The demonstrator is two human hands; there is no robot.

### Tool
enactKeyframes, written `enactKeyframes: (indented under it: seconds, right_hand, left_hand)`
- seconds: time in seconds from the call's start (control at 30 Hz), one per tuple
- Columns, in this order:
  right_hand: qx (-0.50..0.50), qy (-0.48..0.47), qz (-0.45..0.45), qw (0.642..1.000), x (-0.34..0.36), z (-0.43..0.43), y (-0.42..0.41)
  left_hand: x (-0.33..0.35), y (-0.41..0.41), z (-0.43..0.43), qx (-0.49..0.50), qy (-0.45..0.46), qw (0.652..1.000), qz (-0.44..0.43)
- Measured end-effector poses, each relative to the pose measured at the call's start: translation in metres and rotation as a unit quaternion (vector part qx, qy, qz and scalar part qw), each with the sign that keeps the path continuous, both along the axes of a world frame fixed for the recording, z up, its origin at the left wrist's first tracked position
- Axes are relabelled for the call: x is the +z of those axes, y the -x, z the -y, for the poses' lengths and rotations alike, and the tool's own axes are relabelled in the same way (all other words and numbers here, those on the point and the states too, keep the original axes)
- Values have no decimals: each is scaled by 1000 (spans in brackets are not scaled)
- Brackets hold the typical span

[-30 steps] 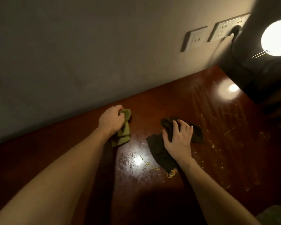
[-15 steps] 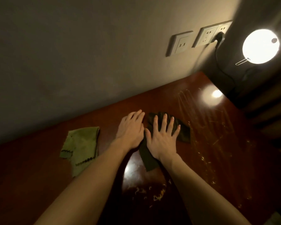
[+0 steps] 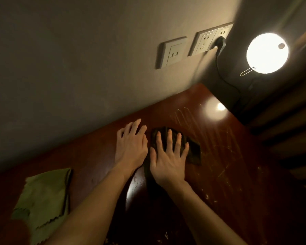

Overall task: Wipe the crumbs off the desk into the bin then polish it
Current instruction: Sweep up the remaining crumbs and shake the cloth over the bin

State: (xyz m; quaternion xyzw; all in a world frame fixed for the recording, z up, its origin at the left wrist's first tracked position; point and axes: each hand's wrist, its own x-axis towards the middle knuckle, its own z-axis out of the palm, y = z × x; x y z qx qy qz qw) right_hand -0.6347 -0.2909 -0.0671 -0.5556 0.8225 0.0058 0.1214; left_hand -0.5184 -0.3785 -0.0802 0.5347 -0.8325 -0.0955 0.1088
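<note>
Crumbs (image 3: 206,196) sit as pale flecks on the glossy reddish desk (image 3: 254,191): some at the near edge, more to the right of the person's right forearm, none gathered into a pile. Near left, a green cloth (image 3: 42,197) with a zigzag edge lies loose on the desk, well apart from both hands. Mid-desk, the right hand (image 3: 168,161) lies flat on a dark cloth (image 3: 193,152), fingers straight and spread, pressing rather than gripping. The left hand (image 3: 131,147) is just beside it on bare wood, fingers apart and slightly bent, holding nothing; can't tell if its edge touches the cloth. My read: crumb-wiping step, early; polish not begun, green cloth probably kept for that. Next move calls for dragging the dark cloth through the flecks on the right and herding them to one edge, left hand free to cup or steady. Bin not in view, so can't say which edge. Beyond the hands: faint smear streaks (image 3: 184,117) and lamp glare (image 3: 217,107) on the wood. At the back: wall sockets (image 3: 171,53), a black plug (image 3: 220,45) whose cable (image 3: 224,80) drops behind the far corner, and a round lamp (image 3: 267,53). Only the green cloth lies in a leftward sweep's path. Low light makes small crumbs easy to miss.
</note>
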Motion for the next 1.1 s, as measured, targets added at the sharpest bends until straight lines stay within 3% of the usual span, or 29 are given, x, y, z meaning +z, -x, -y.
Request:
enactKeyframes:
  seconds: [0.13, 0.23, 0.43, 0.57, 0.7, 0.87, 1.03, 1.1]
  right_hand:
    - [62, 27, 3, 998, -2, 72, 42]
    - [37, 7, -11, 999, 0, 101, 79]
    - [-49, 37, -9, 998, -3, 48, 75]
    - [9, 18, -2, 1000, 2, 20, 47]
    - [68, 22, -4, 997, 0, 71, 62]
    - [-47, -4, -8, 999, -2, 115, 127]
    - [-95, -4, -1, 995, 6, 54, 111]
    - [-78, -14, -3, 997, 8, 36, 93]
  left_hand:
    - [-10, -1, 3, -22, 7, 999, -44]
    - [-10, 3, 7, -41, 9, 999, -28]
    - [-4, 9, 7, -31, 11, 999, 13]
    - [-2, 7, 4, -36, 5, 999, 11]
    - [-6, 1, 4, -35, 7, 999, 13]
    - [-8, 8, 7, -24, 26, 999, 26]
    - [12, 27, 20, -51, 50, 990, 121]
    - [20, 50, 26, -52, 40, 991, 117]
